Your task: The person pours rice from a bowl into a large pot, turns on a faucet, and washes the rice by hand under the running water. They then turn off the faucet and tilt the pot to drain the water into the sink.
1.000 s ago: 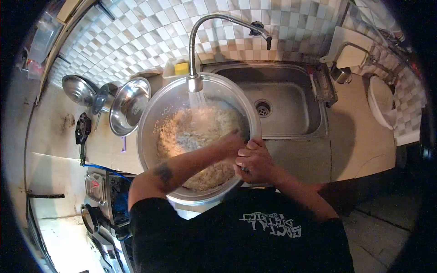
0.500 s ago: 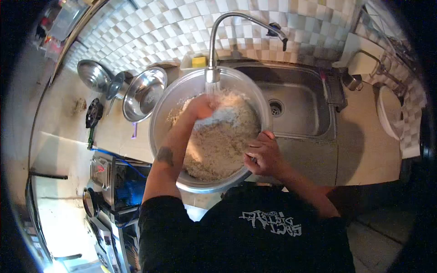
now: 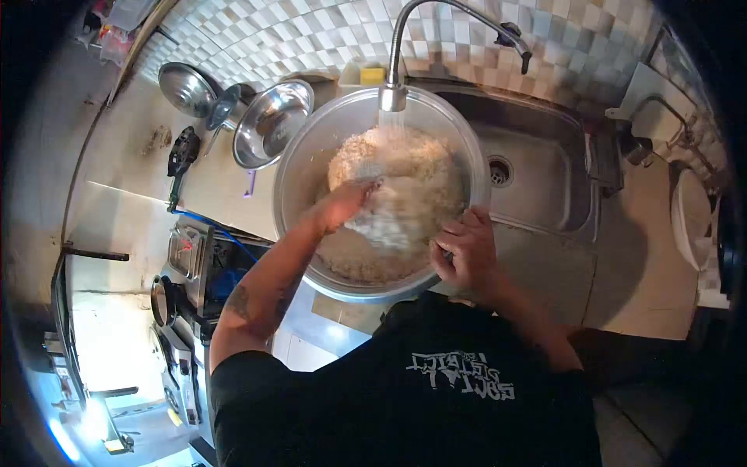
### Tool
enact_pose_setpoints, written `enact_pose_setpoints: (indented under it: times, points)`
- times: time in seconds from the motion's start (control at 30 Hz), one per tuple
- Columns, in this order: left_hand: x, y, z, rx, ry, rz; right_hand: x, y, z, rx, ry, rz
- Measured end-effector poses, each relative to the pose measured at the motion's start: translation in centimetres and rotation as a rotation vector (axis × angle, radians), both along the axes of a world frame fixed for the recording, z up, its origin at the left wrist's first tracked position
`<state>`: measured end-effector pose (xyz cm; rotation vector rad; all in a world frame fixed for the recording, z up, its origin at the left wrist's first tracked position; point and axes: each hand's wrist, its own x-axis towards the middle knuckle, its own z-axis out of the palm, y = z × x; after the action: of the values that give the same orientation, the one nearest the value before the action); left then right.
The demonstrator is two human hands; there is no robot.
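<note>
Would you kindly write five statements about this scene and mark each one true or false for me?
1. Water runs from the faucet into the large pot. True.
2. The left hand is inside the pot. True.
3. The right hand is on the faucet. False: it is at the pot's edge.
4. The sink lies to the left of the pot. False: it lies to the right.
5. The yellow block is in the sink. False: it sits by the tiled wall, behind the pot.
</note>
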<state>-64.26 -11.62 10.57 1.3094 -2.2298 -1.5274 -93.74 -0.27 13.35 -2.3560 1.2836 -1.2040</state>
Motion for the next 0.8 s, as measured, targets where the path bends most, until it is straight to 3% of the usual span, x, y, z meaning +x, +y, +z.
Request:
enact_pose_setpoints:
  times: [0.07,0.1,0.17,0.27,0.37,0.47,0.53,0.63,0.73,0.8]
  points:
    - [-2.5,-1.9,4.3,-0.560,-0.560,-0.526,-0.3,-0.3,0.1,0.006,0.031,0.010]
    - [-4.1,-0.3,6.6,0.001,-0.575,-0.292,-0.4,-0.2,0.2,0.010,0.015,0.019]
    - [-4.4,4.3,7.1,-0.200,-0.484,-0.622,-0.4,-0.1,0.4,0.018,-0.026,0.023]
    - [-4.4,5.2,2.6,-0.749,-0.125,-1.022,-0.5,-0.1,0.0,0.007,0.011,0.024]
    - [-6.5,1.9,-1.6,-0.486,-0.635,-1.037,-0.3,0.0,0.0,-0.047,-0.027,0.019]
    - [-10.7,-1.7,-2.8,-0.571,-0.990,-0.963,-0.4,0.0,-0.6,-0.036,-0.017,0.039]
    - [-9.2,-6.9,-11.6,-0.627,-0.746,-0.464,-0.7,-0.4,-0.4,-0.014,0.005,0.022]
    - [-13.5,-8.0,-7.2,-0.677,-1.014,-0.292,-0.4,0.0,-0.3,0.027,0.023,0.035]
    - [-14.6,-8.0,-6.4,-0.408,-0.977,-0.175,-0.5,-0.1,-0.5,0.011,0.025,0.047]
    - [-11.7,-8.3,-6.1,-0.315,-0.509,-0.553,-0.6,-0.7,-0.3,-0.030,0.007,0.032]
